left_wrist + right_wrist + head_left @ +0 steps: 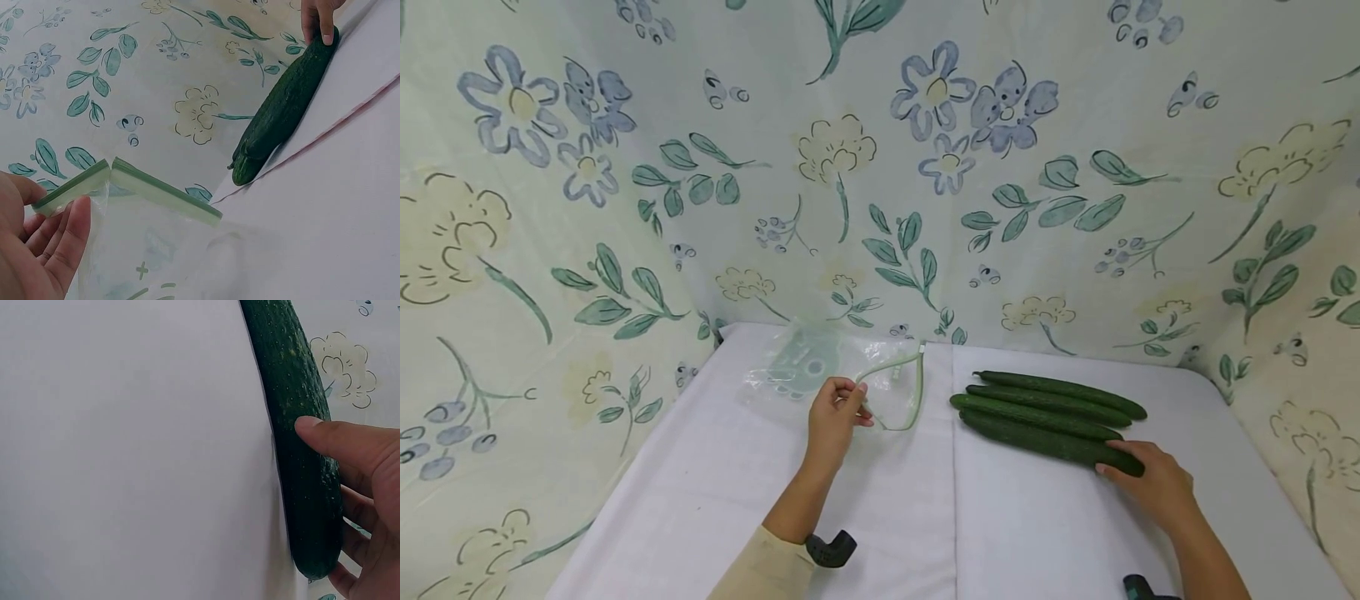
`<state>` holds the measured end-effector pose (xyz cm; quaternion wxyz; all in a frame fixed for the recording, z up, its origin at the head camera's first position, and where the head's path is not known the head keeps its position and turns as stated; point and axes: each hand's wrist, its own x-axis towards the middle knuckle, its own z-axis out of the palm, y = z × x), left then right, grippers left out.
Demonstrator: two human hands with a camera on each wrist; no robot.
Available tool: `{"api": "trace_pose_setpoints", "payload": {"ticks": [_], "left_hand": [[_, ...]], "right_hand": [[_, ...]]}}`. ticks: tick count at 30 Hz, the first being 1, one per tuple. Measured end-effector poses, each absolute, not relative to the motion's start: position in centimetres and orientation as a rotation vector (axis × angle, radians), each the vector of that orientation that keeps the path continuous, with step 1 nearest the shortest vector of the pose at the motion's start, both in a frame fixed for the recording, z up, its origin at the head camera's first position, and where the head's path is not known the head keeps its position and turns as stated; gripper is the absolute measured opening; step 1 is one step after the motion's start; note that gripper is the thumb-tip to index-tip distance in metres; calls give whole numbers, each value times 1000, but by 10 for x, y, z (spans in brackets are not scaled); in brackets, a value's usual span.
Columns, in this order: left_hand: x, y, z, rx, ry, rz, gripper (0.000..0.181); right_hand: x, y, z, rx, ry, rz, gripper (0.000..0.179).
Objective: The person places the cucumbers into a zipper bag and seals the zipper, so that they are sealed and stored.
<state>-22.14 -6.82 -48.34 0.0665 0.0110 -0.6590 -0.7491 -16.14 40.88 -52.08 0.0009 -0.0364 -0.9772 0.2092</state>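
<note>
Head view: one left hand [837, 412], is pinching the green rim [919, 387] of a clear plastic bag [808, 367]; the bag is lying on the white-covered surface [887, 517], mouth gaping. One right hand [1153, 479], is gripping the right end of the nearest cucumber [1041, 437]. Three further cucumbers [1030, 416], are lying just behind it, right of the bag.

Left wrist view: thumb and fingers are holding the rim.

Right wrist view: thumb is pressing one side of the cucumber, fingers lying along the other.
</note>
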Motion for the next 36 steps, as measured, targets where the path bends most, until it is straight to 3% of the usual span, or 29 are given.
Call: {"api": "trace_pose_setpoints", "payload": {"ticks": [8, 18, 30, 36], "left_hand": [[-221, -69, -481, 43, -1991, -2279, 25], [-221, -67, -485, 25, -2000, -2260, 21], [-218, -66, -485, 12, -2017, -2256, 19], [-217, -65, -487, -6, -2017, -2260, 19]], "right_hand": [[-164, 410, -523, -107, -3098, 608, 72], [-159, 408, -522, -58, -3076, 586, 58], [-145, 409, -529, -40, -3074, 842, 69], [-142, 404, -531, 12, -3001, 902, 64]]}}
